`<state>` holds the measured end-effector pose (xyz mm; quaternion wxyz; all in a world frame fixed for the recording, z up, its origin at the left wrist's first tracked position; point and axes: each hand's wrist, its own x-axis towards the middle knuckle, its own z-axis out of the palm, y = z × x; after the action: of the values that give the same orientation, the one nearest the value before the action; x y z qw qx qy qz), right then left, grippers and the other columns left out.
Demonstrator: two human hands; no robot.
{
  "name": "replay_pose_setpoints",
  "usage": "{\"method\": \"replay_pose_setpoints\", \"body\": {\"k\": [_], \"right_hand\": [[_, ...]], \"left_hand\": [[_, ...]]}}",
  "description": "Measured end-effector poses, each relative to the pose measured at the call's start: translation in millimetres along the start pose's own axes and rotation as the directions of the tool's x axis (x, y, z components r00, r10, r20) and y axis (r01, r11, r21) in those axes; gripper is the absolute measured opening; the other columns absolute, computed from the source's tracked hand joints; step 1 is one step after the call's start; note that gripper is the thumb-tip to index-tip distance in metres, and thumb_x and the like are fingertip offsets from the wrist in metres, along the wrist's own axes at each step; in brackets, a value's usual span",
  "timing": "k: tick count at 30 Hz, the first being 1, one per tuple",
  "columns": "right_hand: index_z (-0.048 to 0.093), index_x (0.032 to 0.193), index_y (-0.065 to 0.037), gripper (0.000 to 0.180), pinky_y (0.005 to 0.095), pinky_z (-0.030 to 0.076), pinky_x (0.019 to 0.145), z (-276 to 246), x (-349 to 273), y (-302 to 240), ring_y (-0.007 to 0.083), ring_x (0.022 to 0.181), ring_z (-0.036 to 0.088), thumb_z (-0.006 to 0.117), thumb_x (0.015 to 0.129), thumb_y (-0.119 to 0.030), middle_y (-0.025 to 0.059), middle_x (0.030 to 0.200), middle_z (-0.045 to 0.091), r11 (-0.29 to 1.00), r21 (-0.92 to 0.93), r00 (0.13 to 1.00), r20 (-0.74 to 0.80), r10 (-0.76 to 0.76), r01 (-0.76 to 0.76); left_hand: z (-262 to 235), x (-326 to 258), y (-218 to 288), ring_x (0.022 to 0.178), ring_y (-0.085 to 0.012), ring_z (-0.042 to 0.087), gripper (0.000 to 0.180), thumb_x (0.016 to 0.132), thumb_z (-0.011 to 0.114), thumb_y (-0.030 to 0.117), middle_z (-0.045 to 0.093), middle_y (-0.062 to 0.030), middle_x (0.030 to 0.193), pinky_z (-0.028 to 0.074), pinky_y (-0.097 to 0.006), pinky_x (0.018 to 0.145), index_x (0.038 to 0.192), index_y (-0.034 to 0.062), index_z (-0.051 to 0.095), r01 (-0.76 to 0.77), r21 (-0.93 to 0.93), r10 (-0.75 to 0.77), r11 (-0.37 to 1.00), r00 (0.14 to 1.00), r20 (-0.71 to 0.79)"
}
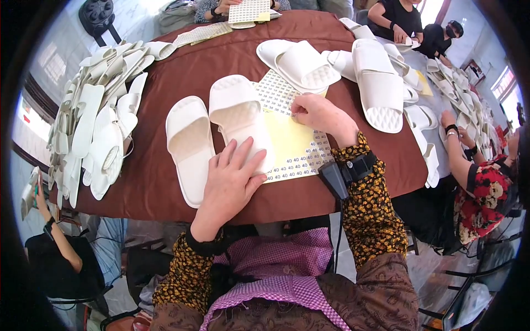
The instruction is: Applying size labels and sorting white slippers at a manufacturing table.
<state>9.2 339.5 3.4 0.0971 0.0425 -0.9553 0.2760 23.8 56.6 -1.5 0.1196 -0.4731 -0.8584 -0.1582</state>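
My left hand [232,174] lies with fingers spread across the heel part of a white slipper [234,96]. Close by on its left is a matching white slipper [189,149], sole down, toe end pointing away from me. Over a yellow sticker sheet [290,135] printed with rows of small dark numbers, my right hand [323,115] has its thumb and fingers pinched together. Whatever may be between those fingertips is too small to make out. Part of the sheet is hidden under the slipper, and another sticker sheet [274,91] overlaps it at the far side.
A tall heap of white slippers [91,118] crowds the left of the brown-covered table [182,71]. More slippers [378,77] lie at the right. A person [243,6] opposite holds sticker sheets; several other people sit around, one close on my right [483,187].
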Motion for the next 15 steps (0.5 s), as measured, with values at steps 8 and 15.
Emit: {"method": "replay_pose_setpoints", "body": {"k": [8, 15], "right_hand": [[0.064, 0.088, 0.001, 0.015, 0.0404, 0.049, 0.076, -4.5, -3.9, -6.6, 0.0343, 0.086, 0.063, 0.057, 0.079, -0.008, 0.0193, 0.088, 0.065, 0.999, -0.002, 0.998, -0.045, -0.046, 0.046], [0.064, 0.09, 0.001, 0.015, 0.0397, 0.049, 0.075, -4.9, 0.3, -4.3, 0.0341, 0.086, 0.063, 0.055, 0.081, -0.007, 0.0187, 0.089, 0.065, 1.0, -0.017, 1.0, 0.008, 0.015, -0.014]], "left_hand": [[-0.8, 1.8, 1.2, 0.124, -0.0359, 0.043, 0.041, 0.086, 0.061, 0.033, 0.048, -0.0105, 0.136, 0.035, -0.045, 0.097, 0.123, 0.0166, 0.058, -0.004, -0.01, 0.003, 1.0, 0.999, -0.033], [-0.1, 1.7, 0.7, 0.126, -0.0345, 0.042, 0.042, 0.084, 0.063, 0.031, 0.047, -0.009, 0.137, 0.035, -0.045, 0.098, 0.124, 0.0178, 0.058, 0.022, 0.006, -0.022, 1.0, 0.999, -0.024]]}}
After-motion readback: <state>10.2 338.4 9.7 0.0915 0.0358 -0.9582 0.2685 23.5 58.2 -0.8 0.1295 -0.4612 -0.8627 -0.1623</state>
